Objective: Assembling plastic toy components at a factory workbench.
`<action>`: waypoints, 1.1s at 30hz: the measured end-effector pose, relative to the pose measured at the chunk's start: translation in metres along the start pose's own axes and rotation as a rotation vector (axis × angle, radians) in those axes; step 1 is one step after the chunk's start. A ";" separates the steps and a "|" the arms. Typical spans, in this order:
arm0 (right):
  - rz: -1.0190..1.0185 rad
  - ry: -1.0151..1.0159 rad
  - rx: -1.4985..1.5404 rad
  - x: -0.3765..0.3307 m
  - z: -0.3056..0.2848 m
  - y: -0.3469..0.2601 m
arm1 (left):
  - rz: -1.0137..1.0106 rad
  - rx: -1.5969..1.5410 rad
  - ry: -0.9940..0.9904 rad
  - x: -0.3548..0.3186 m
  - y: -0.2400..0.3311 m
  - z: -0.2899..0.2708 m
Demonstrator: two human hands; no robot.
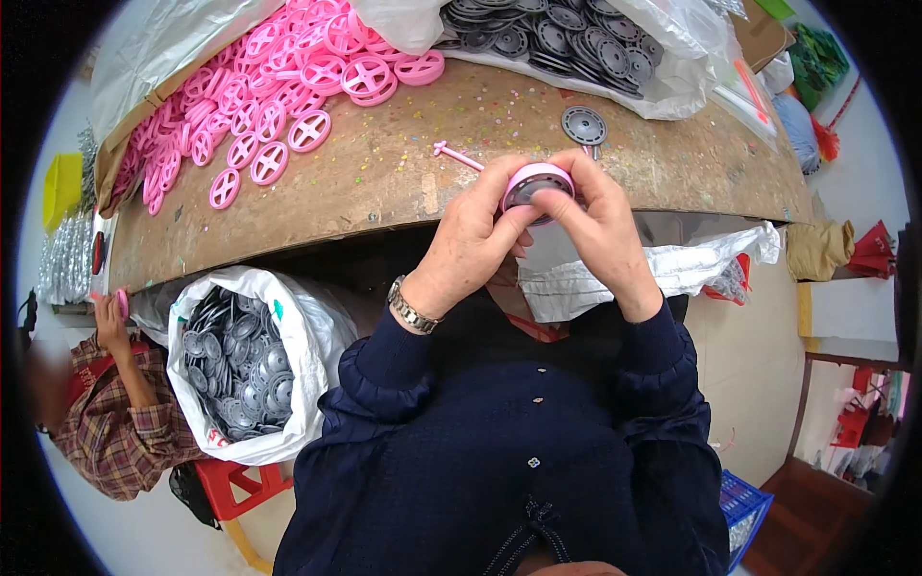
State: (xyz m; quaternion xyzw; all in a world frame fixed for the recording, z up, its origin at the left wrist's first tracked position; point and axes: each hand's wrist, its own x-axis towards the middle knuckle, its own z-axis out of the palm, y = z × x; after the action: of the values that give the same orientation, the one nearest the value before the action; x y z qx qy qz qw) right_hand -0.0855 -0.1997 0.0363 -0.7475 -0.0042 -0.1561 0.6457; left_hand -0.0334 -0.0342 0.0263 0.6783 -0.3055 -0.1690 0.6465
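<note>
Just over the table's near edge, my left hand [463, 240] and my right hand [603, 226] grip a toy wheel from both sides. The wheel has a pink rim [534, 171] with a dark grey disc [526, 191] set into its face. Both thumbs press on the grey disc, and the other fingers wrap round the rim, partly hidden. A pink plastic stick [457, 155] with a knobbed end lies on the table by my left fingers. Beyond my right fingers lies a loose grey disc [584, 125].
A heap of pink spoked wheels [317, 72] covers the table's [384, 178] far left. Grey discs [595, 43] spill from a bag at the back. A white sack [317, 355] of grey discs stands left of me. Another person [125, 403] sits at the far left.
</note>
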 end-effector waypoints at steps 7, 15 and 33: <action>-0.093 -0.022 -0.189 -0.009 0.000 -0.005 | 0.036 0.152 -0.005 -0.002 -0.001 0.001; -0.151 -0.097 -0.586 -0.021 -0.044 -0.011 | 0.240 0.371 0.008 0.001 -0.007 0.009; -0.248 0.155 -0.833 0.036 -0.073 0.011 | 0.397 1.333 0.460 0.080 -0.026 -0.100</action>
State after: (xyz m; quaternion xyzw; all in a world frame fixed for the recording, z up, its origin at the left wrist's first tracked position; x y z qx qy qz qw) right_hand -0.0657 -0.2792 0.0431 -0.9239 0.0178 -0.2764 0.2641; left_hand 0.0949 -0.0082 0.0249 0.8779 -0.3172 0.3196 0.1625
